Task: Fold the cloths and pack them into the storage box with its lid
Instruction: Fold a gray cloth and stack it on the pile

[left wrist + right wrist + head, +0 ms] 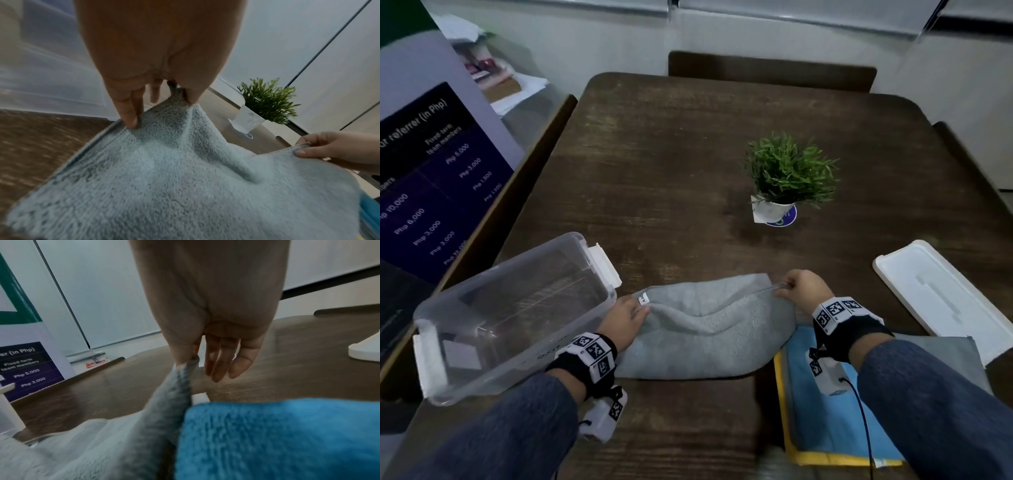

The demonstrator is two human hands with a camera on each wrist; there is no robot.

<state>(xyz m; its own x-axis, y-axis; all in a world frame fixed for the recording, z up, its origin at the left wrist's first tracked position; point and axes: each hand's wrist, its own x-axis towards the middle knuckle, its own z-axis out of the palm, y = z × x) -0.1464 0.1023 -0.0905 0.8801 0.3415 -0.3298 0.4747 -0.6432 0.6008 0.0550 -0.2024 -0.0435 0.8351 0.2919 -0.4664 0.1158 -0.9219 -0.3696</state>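
Dark wooden bench (671,164) is carrying a grey cloth (709,329) beside the clear storage box (510,308); left hand (625,317) and right hand (803,289) are each pinching its far corners.

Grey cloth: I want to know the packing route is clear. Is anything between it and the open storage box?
Nothing visible. The grey cloth, pinched by the left hand and right hand, lies right beside the storage box, whose top is open; the lid lies far right.
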